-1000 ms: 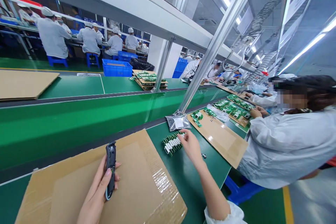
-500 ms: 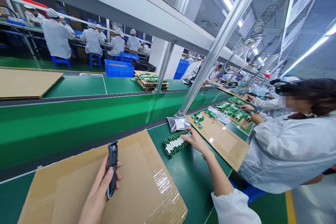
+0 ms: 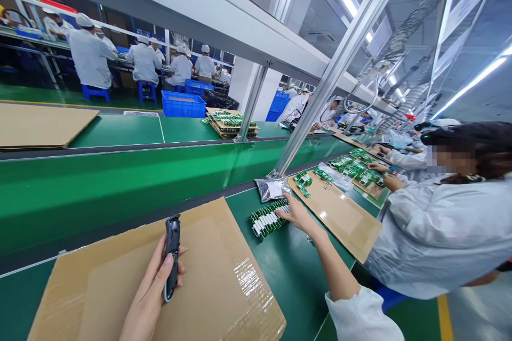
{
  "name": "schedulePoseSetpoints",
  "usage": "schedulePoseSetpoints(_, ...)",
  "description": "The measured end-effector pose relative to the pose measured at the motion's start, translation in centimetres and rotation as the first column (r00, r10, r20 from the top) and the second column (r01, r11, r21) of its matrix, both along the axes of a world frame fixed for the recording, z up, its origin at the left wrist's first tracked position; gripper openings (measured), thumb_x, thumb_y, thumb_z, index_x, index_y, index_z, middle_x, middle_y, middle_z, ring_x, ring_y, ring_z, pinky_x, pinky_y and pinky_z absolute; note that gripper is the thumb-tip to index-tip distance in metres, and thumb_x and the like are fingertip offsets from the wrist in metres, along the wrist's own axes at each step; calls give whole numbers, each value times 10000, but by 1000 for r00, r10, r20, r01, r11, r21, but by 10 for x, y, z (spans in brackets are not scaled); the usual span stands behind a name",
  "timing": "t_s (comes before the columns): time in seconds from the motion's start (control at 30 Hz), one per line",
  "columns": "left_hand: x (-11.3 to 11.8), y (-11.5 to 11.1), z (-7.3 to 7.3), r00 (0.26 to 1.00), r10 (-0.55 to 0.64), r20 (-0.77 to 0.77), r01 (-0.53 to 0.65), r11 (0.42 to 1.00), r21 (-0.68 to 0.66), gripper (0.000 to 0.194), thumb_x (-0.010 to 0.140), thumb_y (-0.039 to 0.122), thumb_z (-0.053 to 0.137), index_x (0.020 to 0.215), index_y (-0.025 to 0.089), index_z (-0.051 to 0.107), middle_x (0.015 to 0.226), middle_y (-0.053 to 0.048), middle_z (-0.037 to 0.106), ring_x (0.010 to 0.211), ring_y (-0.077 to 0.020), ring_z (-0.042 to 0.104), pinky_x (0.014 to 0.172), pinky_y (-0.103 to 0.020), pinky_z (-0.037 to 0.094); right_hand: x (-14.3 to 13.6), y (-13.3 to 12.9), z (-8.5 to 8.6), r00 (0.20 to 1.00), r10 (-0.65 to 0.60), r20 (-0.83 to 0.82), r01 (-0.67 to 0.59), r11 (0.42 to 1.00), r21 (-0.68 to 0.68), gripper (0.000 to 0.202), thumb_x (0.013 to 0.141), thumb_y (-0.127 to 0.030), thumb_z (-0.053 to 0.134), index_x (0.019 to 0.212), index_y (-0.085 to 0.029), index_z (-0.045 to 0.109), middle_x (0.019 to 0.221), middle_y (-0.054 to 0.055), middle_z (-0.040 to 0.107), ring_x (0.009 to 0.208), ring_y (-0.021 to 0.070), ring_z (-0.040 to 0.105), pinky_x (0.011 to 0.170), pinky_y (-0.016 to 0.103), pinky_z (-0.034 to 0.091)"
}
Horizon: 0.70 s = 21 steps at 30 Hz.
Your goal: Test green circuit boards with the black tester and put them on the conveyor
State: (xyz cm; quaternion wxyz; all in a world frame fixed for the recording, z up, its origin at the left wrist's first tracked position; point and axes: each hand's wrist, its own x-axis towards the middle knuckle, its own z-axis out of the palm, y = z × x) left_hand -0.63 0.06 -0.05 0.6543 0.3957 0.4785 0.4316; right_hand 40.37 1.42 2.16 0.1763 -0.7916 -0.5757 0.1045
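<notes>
"Cardboard sheet (image 3: 212,277), brown, glossy tape along its right side, lying on the green bench (image 3: 280,277). Head view: what is above it?"

"Left hand (image 3: 150,285), fingers closed around a long dark casing (image 3: 172,261). Whether the casing touches the cardboard cannot be told."

"Right hand (image 3: 296,215)?"

"Stretched out, well apart from the left, fingertips at the near-right end of a row of circuit boards (image 3: 264,222). I cannot tell whether they grip one."

"Position of that row?"

"On the bench top, between the brown sheet and a second cardboard piece (image 3: 344,221), just in front of a silver bag (image 3: 269,188) with a white label. Boards set close together, white parts along the middle."

"Surroundings?"

"Green boards (image 3: 303,180) at the far end of the second piece. To the right, a co-worker (image 3: 452,229) in a white coat and dark cap. Across the divider, a stack of boards (image 3: 226,118) on cardboard."
</notes>
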Motion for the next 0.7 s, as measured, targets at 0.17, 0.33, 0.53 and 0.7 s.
schedulePoseSetpoints(0.17, 0, 2, -1, 1000, -5, 2, 5, 1000, -4, 663, 796, 624, 554, 1396, 386, 404, 1077, -11, 596, 799, -155, 555, 700, -196, 494, 0, 0, 4, 999, 13, 30, -13, 1000, -1, 525, 805, -392, 588, 1283, -210, 466, 1240, 127, 563, 1150, 318, 534, 934, 415, 409)
schedulePoseSetpoints(0.33, -1, 2, -2, 1000, -2, 2, 2, 1000, -11, 661, 793, 621, 559, 1393, 390, 406, 1088, -6, 597, 781, -147, 554, 713, -199, 492, -4, -3, 1, 999, -11, 32, 11, 1000, -1, 509, 822, -447, 572, 1253, -199, 468, 1206, 141, 577, 1101, 329, 555, 889, 427, 425)
schedulePoseSetpoints(0.53, 0, 1, 0, 1000, 1, -13, -1, 1000, -11, 650, 800, 623, 549, 1393, 399, 404, 1062, -2, 617, 747, -141, 554, 704, -205, 489, -5, -3, 5, 999, 33, -10, -33, 999, 4, 423, 824, -341, 563, 1232, -245, 502, 1251, 96, 559, 1155, 292, 536, 939, 400, 414)
schedulePoseSetpoints(0.7, 0, 0, -1, 1000, 5, -6, -5, 1000, -16, 634, 810, 612, 547, 1392, 399, 413, 1147, -6, 613, 786, -143, 564, 720, -203, 488, -7, -4, 12, 996, 67, -64, -70, 997, -30, 285, 813, -295, 554, 1082, -273, 645, 1260, 61, 574, 1347, 314, 366, 975, 387, 407)
